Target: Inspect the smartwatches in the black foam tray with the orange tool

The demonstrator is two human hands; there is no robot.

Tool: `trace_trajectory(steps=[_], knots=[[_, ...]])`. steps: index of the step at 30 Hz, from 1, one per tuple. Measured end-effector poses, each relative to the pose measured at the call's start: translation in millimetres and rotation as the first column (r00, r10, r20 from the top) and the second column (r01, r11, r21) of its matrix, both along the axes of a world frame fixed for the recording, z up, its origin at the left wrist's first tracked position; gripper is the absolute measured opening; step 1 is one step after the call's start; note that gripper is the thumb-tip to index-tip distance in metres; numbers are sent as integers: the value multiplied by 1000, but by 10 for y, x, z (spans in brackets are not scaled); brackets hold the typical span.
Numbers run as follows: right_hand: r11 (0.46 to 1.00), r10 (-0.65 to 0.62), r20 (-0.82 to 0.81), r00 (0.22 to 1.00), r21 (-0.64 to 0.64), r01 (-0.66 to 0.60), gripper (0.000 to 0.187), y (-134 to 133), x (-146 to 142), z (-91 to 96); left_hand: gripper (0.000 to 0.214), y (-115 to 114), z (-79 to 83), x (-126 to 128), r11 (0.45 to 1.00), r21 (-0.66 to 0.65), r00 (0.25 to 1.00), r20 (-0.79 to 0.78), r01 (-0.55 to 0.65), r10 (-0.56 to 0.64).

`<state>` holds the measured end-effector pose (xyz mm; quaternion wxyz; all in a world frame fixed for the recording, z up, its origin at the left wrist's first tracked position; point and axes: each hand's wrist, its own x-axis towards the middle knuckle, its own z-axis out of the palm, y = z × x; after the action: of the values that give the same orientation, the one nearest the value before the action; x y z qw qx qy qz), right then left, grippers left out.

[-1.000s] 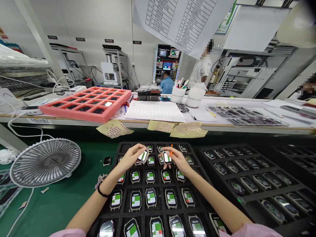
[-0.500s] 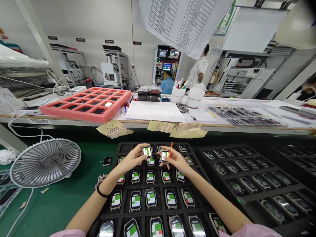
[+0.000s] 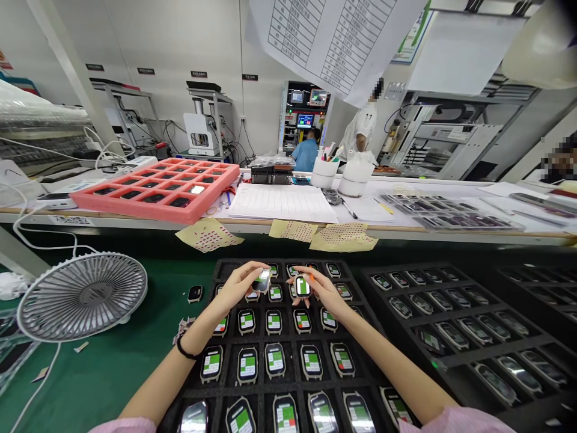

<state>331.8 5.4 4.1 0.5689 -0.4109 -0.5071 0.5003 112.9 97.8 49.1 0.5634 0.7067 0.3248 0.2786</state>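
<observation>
Two hands, both pinching. Left hand grips one smartwatch, tilted, between thumb and fingers; right hand grips a second smartwatch, green screen up. Both sit above the far end of one black tray, watches seated in rows of five or six. One loose watch lies on the green mat, left of the tray, near one fan. Second black tray just right.

green-and-white watch screens, black tray
</observation>
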Motion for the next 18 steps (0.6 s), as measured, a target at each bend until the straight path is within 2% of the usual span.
trace_trajectory(steps=[4, 12, 18], knots=[[1000, -1, 15, 1000, -18, 2, 38, -2, 3, -1, 40, -16, 11, 5, 1000, -25, 1000, 22, 6, -5], [994, 109, 19, 994, 16, -109, 56, -28, -20, 45, 46, -19, 0, 12, 997, -22, 996, 63, 68, -67], [997, 79, 47, 996, 19, -80, 62, -28, -27, 30, 44, -13, 9, 19, 998, -34, 998, 50, 46, -44]])
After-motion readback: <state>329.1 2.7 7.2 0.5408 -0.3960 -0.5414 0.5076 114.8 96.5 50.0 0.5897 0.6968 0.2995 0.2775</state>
